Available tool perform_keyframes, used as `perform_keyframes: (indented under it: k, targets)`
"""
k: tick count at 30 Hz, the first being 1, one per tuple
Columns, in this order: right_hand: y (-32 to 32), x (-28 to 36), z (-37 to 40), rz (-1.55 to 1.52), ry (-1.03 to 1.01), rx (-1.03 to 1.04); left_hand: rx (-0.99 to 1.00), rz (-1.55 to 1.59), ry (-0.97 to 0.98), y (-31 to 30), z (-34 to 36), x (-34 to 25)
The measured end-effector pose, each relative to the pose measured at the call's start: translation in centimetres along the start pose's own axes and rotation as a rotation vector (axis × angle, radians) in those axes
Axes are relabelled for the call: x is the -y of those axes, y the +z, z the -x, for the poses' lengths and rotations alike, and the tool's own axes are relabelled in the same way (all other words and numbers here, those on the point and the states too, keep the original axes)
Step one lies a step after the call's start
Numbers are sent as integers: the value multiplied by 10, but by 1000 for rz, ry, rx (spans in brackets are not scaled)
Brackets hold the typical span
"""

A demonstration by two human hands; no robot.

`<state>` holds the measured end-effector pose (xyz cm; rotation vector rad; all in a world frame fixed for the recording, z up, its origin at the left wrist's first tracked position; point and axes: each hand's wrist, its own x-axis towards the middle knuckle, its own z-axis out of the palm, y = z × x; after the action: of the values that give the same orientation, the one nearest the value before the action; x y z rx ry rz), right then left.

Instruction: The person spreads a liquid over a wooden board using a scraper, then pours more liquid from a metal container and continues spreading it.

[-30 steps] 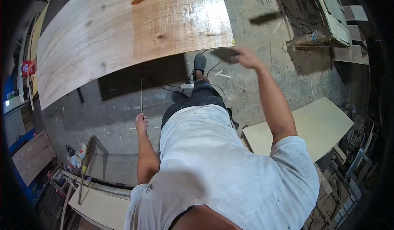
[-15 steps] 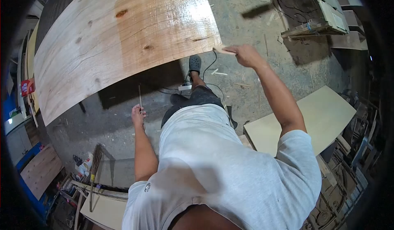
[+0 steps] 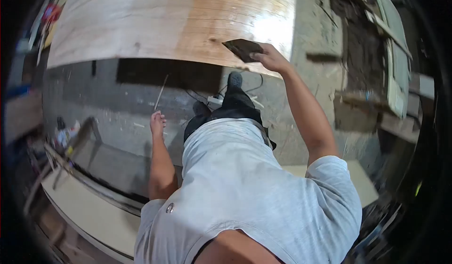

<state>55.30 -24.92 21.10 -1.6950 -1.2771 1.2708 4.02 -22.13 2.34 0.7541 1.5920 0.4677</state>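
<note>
A large plywood sheet (image 3: 155, 24) spans the top of the view, pale at the left and darker, wet and shiny at the right. Over its near right part, my right hand (image 3: 270, 56) grips a dark, flat, pointed piece (image 3: 242, 50), possibly a spreader or scraper. Whether the piece touches the wood is unclear. My left hand (image 3: 158, 121) hangs below the sheet's near edge, its fingers curled round a thin light stick (image 3: 161, 92) that points up and away.
Pale boards lie at the lower left (image 3: 89, 217) and right (image 3: 365, 184). A cable and white power strip (image 3: 214, 101) rest on the floor near my feet. A cabinet-like piece (image 3: 393, 52) stands at the upper right. Clutter lines both sides.
My right hand has moved from the sheet's right corner leftward over its surface, and the flat piece now shows its dark face. The view has turned, and the sheet appears shifted up and right.
</note>
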Motion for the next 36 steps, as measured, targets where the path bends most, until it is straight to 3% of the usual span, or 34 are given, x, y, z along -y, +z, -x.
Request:
perform_keyframes:
  k: [1, 4, 5, 7, 9, 10, 12, 14, 16, 18, 21, 23, 25, 26, 28, 30, 32, 36]
  targets:
    - [13, 40, -47, 464, -253, 91, -149, 78, -34, -11, 22, 11]
    - [53, 56, -111, 894, -314, 293, -361, 268, -80, -20, 64, 51]
    - [68, 62, -127, 898, -360, 350, -459, 346, -136, -12, 87, 58]
    - [93, 59, -138, 971, -660, 306, -600, 435, -248, 14, 145, 97]
    - [95, 38, -130, 1078, -768, 441, -484, 412, -84, 48, 192, 151]
    - [89, 29, -120, 1202, -848, 509, -549, 403, -234, 72, 214, 143]
    - [66, 42, -111, 1118, -977, 633, -644, 449, -505, 127, 264, 136]
    - [58, 76, -117, 1377, -543, 891, -686, 536, -607, 165, 297, 168]
    - [76, 85, -165, 1348, -670, 722, -636, 624, -620, 196, 313, 208]
    - [106, 71, -216, 1271, -803, 610, -648, 639, -623, 205, 317, 208]
    - [111, 65, -212, 1241, -841, 674, -671, 500, -459, 196, 315, 188]
    - [97, 64, -184, 1287, -780, 740, -764, 530, -267, 182, 304, 166]
    - [74, 59, -151, 1309, -720, 784, -800, 571, -283, 167, 299, 133]
    - [61, 53, -136, 1318, -714, 773, -788, 573, -276, 158, 291, 158]
    - [36, 30, -107, 1263, -822, 775, -630, 750, 48, 134, 272, 225]
    - [15, 6, -84, 1227, -793, 787, -604, 739, 29, 134, 282, 205]
    - [-6, 1, -50, 1294, -632, 747, -575, 722, 3, 142, 300, 189]
    - [-49, -27, 5, 1238, -663, 711, -620, 547, -73, 176, 311, 202]
